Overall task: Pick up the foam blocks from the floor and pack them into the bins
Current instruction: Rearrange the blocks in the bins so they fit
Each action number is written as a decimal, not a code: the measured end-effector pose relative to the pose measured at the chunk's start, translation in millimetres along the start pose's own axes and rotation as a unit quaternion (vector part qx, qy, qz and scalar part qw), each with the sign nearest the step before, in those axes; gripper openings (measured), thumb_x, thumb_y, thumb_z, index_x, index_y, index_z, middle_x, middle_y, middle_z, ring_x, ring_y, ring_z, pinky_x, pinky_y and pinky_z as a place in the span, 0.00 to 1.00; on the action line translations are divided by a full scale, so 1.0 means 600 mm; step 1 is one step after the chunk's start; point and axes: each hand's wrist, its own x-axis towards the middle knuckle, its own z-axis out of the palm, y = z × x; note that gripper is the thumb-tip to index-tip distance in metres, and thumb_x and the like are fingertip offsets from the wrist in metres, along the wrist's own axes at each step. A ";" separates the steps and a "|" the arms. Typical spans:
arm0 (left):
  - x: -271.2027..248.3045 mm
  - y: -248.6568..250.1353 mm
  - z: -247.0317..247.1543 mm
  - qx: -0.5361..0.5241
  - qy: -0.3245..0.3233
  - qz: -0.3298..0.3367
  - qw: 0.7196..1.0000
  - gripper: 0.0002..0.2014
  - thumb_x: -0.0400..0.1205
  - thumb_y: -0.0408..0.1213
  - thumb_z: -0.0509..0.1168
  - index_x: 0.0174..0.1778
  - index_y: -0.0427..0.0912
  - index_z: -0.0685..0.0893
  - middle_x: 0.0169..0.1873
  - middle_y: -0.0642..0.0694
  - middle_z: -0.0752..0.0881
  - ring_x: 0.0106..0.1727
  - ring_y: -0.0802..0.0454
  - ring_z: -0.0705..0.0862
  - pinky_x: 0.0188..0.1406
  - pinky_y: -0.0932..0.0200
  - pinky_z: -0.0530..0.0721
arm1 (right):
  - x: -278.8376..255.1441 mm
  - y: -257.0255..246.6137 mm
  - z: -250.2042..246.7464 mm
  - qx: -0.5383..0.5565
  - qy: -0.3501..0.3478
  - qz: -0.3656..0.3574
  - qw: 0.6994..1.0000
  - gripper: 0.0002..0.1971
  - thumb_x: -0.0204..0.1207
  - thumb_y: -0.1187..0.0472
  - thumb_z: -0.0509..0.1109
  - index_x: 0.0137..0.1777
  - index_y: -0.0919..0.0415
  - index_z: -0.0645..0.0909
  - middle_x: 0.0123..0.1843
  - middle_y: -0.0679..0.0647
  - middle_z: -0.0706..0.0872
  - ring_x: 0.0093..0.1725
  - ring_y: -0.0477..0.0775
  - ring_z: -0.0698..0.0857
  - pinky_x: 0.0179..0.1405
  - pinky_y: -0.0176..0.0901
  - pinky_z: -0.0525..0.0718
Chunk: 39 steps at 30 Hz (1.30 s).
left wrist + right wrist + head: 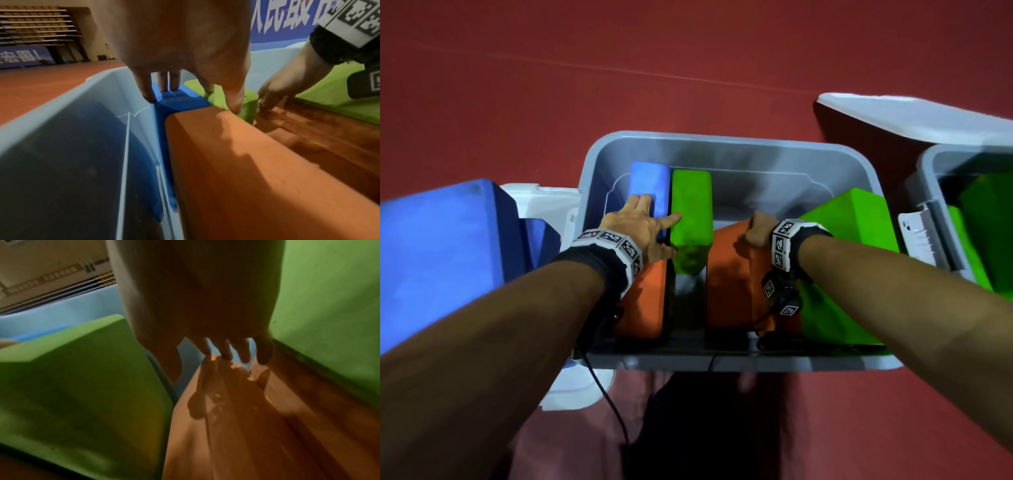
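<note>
A grey bin [722, 138] on the red floor holds several foam blocks on edge. My left hand [654, 212] is spread flat, with fingers pressing the top of a blue block [649, 181] and the thumb side on an upright green block [691, 205]; an orange block [647, 301] stands just below the wrist. The left wrist view shows the fingertips [150, 99] on the blue block [180, 102]. My right hand [755, 228] presses its fingertips [226, 355] on the far end of a second orange block [729, 284]. A large green block [849, 233] leans to its right.
A second grey bin [928, 164] with green blocks [979, 222] stands at the right, a white lid [914, 113] behind it. A big blue block [441, 257] lies at the left over another white lid [551, 205]. Open red floor [688, 68] stretches beyond the bins.
</note>
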 end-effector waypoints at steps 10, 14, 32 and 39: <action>-0.003 0.004 0.000 -0.001 -0.005 -0.009 1.000 0.39 0.79 0.66 0.61 0.83 0.72 0.48 0.81 0.49 0.52 0.84 0.50 0.47 0.69 0.41 0.74 | -0.047 -0.015 -0.007 -0.062 0.068 0.017 0.996 0.38 0.68 0.45 0.77 0.74 0.60 0.66 0.71 0.65 0.69 0.73 0.69 0.67 0.69 0.59 0.71; -0.007 0.009 -0.004 -0.005 -0.020 -0.018 1.000 0.40 0.78 0.66 0.61 0.84 0.70 0.49 0.84 0.48 0.49 0.85 0.50 0.44 0.72 0.40 0.71 | -0.075 -0.014 -0.033 -0.004 0.069 0.004 0.998 0.42 0.67 0.47 0.79 0.75 0.63 0.63 0.70 0.66 0.77 0.70 0.69 0.77 0.63 0.51 0.76; -0.028 0.021 -0.019 -0.050 -0.047 -0.037 0.997 0.35 0.81 0.71 0.51 0.84 0.68 0.53 0.84 0.42 0.51 0.85 0.42 0.45 0.80 0.38 0.55 | -0.292 0.043 -0.053 0.084 -0.008 -0.122 0.989 0.69 0.52 0.34 0.81 0.84 0.42 0.34 0.79 0.70 0.59 0.77 0.68 0.68 0.75 0.51 0.71; -0.033 0.025 -0.020 -0.108 -0.031 -0.042 0.993 0.32 0.83 0.70 0.44 0.84 0.67 0.58 0.84 0.42 0.54 0.85 0.44 0.48 0.82 0.46 0.50 | -0.301 0.041 -0.064 0.188 -0.072 -0.113 0.973 0.69 0.60 0.36 0.81 0.83 0.44 0.26 0.74 0.59 0.73 0.67 0.62 0.81 0.64 0.54 0.83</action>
